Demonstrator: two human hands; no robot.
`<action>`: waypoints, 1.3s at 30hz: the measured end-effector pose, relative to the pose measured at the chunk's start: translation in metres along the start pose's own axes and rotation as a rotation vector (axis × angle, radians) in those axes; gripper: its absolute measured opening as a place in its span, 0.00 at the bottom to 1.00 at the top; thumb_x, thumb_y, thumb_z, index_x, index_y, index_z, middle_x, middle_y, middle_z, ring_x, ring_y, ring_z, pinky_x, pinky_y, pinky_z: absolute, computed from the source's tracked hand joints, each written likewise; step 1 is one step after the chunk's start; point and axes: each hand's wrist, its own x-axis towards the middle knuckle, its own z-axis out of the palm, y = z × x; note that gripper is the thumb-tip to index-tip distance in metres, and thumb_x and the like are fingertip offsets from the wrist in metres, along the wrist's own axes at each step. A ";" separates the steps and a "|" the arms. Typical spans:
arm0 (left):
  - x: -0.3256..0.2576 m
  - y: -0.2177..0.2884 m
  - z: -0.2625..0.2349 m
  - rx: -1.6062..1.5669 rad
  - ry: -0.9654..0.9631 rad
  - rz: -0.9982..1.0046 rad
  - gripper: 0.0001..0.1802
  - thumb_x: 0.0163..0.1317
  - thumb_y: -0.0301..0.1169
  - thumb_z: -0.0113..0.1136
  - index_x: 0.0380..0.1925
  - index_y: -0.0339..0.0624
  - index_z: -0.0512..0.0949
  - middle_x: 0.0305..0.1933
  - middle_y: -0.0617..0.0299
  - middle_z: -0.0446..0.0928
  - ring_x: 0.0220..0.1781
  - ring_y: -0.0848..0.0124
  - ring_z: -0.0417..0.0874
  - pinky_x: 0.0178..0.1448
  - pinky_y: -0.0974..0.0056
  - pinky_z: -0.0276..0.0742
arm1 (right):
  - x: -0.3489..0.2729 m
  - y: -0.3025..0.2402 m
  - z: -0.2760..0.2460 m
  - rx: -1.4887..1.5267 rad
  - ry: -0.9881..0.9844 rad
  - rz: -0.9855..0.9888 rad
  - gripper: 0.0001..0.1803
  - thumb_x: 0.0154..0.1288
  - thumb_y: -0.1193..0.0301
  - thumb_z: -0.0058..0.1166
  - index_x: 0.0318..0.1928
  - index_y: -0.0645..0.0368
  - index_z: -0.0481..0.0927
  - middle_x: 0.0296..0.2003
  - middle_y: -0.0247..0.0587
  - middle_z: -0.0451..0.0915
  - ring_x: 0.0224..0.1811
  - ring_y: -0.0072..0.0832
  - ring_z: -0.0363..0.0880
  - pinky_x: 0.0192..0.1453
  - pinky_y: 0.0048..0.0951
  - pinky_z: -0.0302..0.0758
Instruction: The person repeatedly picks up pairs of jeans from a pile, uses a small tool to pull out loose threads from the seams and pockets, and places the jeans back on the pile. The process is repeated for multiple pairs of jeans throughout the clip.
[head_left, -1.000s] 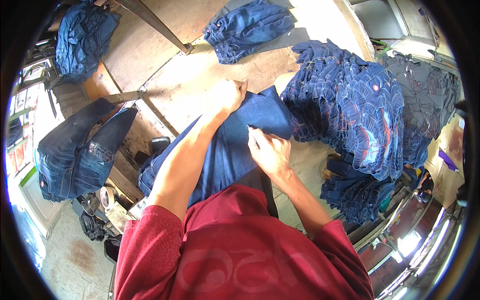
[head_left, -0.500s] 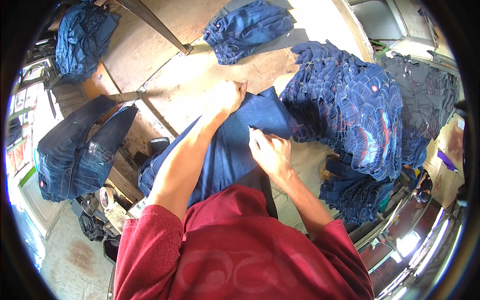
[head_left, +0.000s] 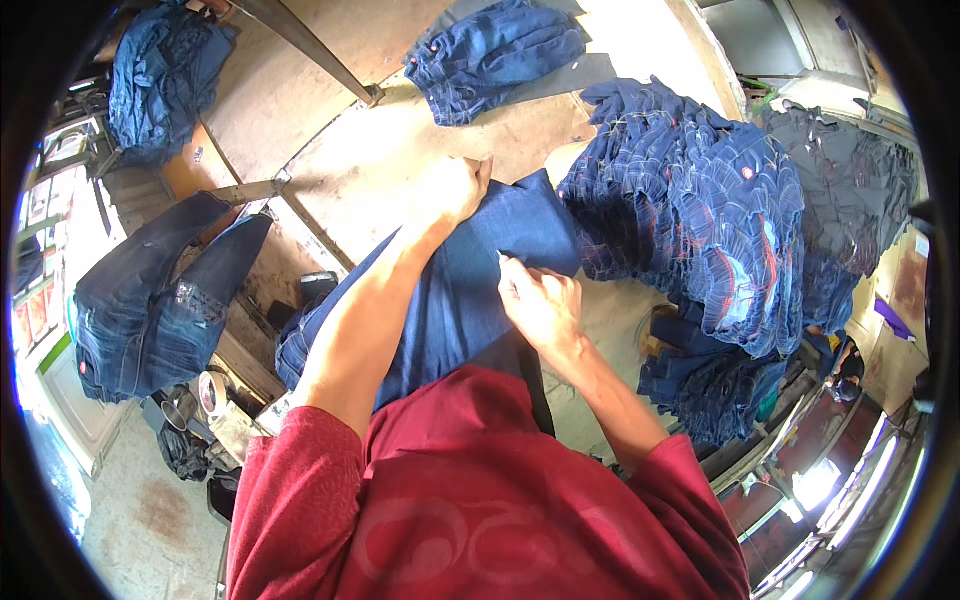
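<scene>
A blue denim garment point(head_left: 465, 300), perhaps a trouser leg, lies across my lap and stretches up over the pale tabletop's near side. My left hand point(head_left: 462, 188) is closed at its far edge, fingers curled with the cloth beneath. Closer to me, my right hand point(head_left: 543, 305) rests over the middle of the cloth, thumb and forefinger pinched together. A tiny dark tip shows at those fingertips, too small to name. Just right of the garment rises a large heap of dark blue jeans point(head_left: 690, 220) with orange and white stitching.
Another denim bundle point(head_left: 495, 60) lies on the wooden tabletop point(head_left: 330, 180) at the far side. Jeans hang at the left point(head_left: 150, 310), and a denim pile point(head_left: 170, 80) sits far left. Grey garments point(head_left: 845, 185) stand at right. A metal bar point(head_left: 310, 50) crosses the table. Tape rolls point(head_left: 213, 393) sit lower left.
Almost nothing differs. The view has shifted very slightly, and both hands keep their places on the denim.
</scene>
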 end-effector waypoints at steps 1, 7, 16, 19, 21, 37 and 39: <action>0.000 0.000 0.000 0.043 0.016 0.036 0.27 0.79 0.48 0.62 0.23 0.44 0.89 0.21 0.46 0.84 0.21 0.48 0.86 0.31 0.46 0.84 | -0.001 -0.001 -0.001 0.010 0.010 -0.017 0.02 0.72 0.71 0.67 0.43 0.50 0.87 0.21 0.36 0.84 0.21 0.34 0.87 0.23 0.38 0.83; 0.001 0.000 -0.003 0.003 -0.008 0.005 0.27 0.79 0.48 0.62 0.22 0.45 0.88 0.21 0.46 0.84 0.21 0.47 0.87 0.31 0.45 0.84 | 0.009 -0.002 0.004 0.136 0.140 0.044 0.10 0.73 0.71 0.68 0.32 0.50 0.82 0.17 0.38 0.81 0.15 0.35 0.82 0.21 0.37 0.78; 0.003 0.005 -0.010 0.021 -0.096 -0.043 0.29 0.81 0.49 0.57 0.25 0.42 0.90 0.27 0.41 0.87 0.28 0.43 0.90 0.41 0.43 0.87 | 0.005 0.004 -0.002 0.148 0.071 0.046 0.05 0.70 0.71 0.67 0.44 0.52 0.87 0.21 0.39 0.86 0.21 0.37 0.87 0.26 0.41 0.85; 0.001 0.002 -0.006 -0.055 -0.148 -0.098 0.30 0.81 0.49 0.55 0.25 0.40 0.90 0.28 0.39 0.87 0.31 0.41 0.91 0.44 0.43 0.88 | 0.007 0.004 0.000 0.056 -0.003 0.022 0.03 0.71 0.69 0.67 0.42 0.51 0.87 0.22 0.39 0.86 0.22 0.37 0.88 0.26 0.41 0.84; 0.000 0.000 -0.001 -0.042 -0.100 -0.028 0.29 0.81 0.48 0.57 0.25 0.41 0.90 0.25 0.42 0.85 0.28 0.43 0.89 0.41 0.44 0.86 | 0.009 0.004 -0.002 0.038 -0.003 -0.010 0.03 0.72 0.69 0.67 0.44 0.51 0.88 0.22 0.39 0.86 0.22 0.37 0.88 0.25 0.40 0.84; -0.168 0.058 -0.113 -0.034 0.189 0.243 0.13 0.58 0.35 0.82 0.38 0.48 0.87 0.47 0.64 0.83 0.48 0.58 0.80 0.54 0.54 0.75 | -0.037 0.022 0.011 0.153 0.167 0.021 0.10 0.66 0.63 0.75 0.45 0.48 0.89 0.35 0.27 0.86 0.37 0.32 0.80 0.45 0.40 0.70; -0.183 0.056 -0.100 -0.016 0.146 0.127 0.12 0.60 0.33 0.80 0.41 0.48 0.86 0.47 0.66 0.83 0.49 0.59 0.80 0.54 0.53 0.74 | -0.037 0.026 0.017 0.117 0.213 -0.034 0.06 0.67 0.65 0.74 0.41 0.50 0.90 0.33 0.28 0.88 0.35 0.32 0.81 0.43 0.39 0.70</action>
